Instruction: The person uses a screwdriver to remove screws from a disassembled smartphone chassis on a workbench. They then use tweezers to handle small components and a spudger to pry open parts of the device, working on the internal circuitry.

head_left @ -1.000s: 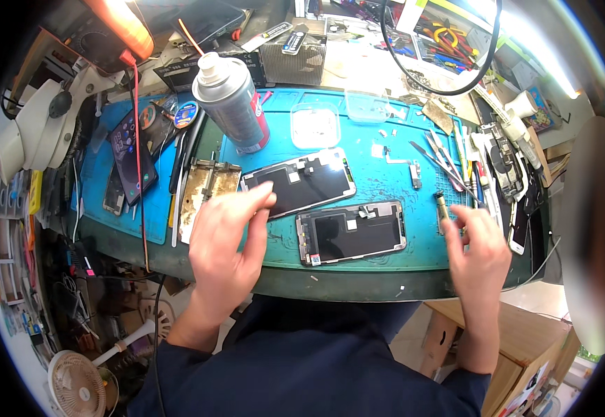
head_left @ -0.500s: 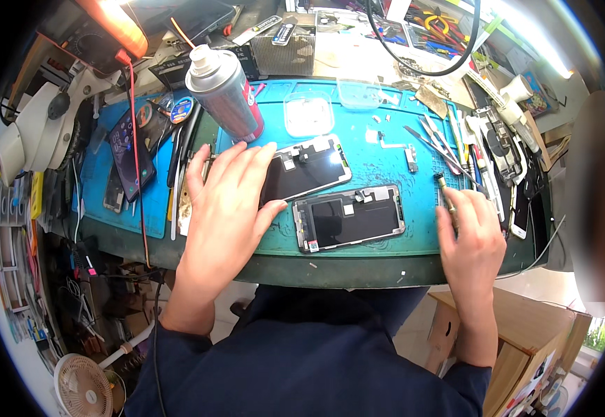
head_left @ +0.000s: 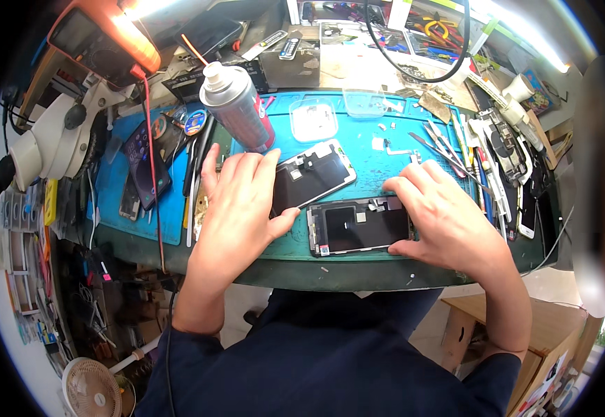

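Note:
Two phone screen assemblies lie back side up on a blue work mat (head_left: pixel 386 118). My left hand (head_left: pixel 236 201) grips the left end of the upper, tilted phone screen (head_left: pixel 309 177). Its thumb is at the near edge, and its fingers cover the far corner. My right hand (head_left: pixel 448 219) is closed round the right end of the lower phone screen (head_left: pixel 351 229), thumb on the near edge and fingertips at the far edge. Both palms hide part of what they hold. A small flex cable part (head_left: pixel 401 149) lies just beyond my right fingers.
A spray can (head_left: pixel 236 108) stands just beyond my left hand. Clear plastic boxes (head_left: pixel 313 119) sit behind the screens. Tweezers (head_left: pixel 441 149) and several pen-like tools lie right. At left are a dark phone (head_left: pixel 146 167), a red cable (head_left: pixel 149 139) and an orange multimeter (head_left: pixel 104 42).
My right hand has left the small tool at the right and moved left onto the lower phone screen. My left hand stays at the upper screen. The whole view has shifted slightly.

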`<state>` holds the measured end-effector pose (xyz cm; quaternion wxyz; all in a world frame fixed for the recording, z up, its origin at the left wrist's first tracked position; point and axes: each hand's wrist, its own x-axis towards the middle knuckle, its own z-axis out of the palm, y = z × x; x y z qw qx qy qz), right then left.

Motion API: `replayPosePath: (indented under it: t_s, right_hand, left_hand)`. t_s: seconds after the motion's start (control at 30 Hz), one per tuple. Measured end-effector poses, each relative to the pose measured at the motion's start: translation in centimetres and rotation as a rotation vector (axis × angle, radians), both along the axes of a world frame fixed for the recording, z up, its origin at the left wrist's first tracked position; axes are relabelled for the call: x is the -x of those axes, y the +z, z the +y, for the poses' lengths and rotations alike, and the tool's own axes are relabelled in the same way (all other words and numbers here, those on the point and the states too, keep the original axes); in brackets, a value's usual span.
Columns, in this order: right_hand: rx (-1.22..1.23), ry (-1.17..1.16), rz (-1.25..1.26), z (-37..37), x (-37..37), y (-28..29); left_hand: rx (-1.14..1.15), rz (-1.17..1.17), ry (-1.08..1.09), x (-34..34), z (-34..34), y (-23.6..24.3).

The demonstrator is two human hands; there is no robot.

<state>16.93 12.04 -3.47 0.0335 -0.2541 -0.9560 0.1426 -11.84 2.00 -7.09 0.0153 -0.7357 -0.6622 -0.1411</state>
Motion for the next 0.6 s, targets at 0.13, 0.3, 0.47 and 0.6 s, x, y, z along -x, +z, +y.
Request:
replayPosePath:
  t_s: [0.13,0.3,0.47,0.6]
  right_hand:
    - [-0.047,-0.032,-0.024,-1.2,-1.0,0.3]
    - [0.273,-0.182,0.219,-1.4,-2.4,-1.2]
    - [0.59,-0.325,0.407,-2.1,-3.8,-1.0]
    - [0.771,-0.608,0.717,-2.9,-9.0,-1.1]
  left_hand:
    - [-0.011,-0.002,-0.014,-0.7,0.2,0.1]
    - [0.008,-0.081,-0.041,-1.2,-0.2,0.6]
    - [0.04,-0.217,-0.006,-1.9,-0.1,0.6]
    - [0.098,-0.323,-0.022,-2.0,0.0,1.3]
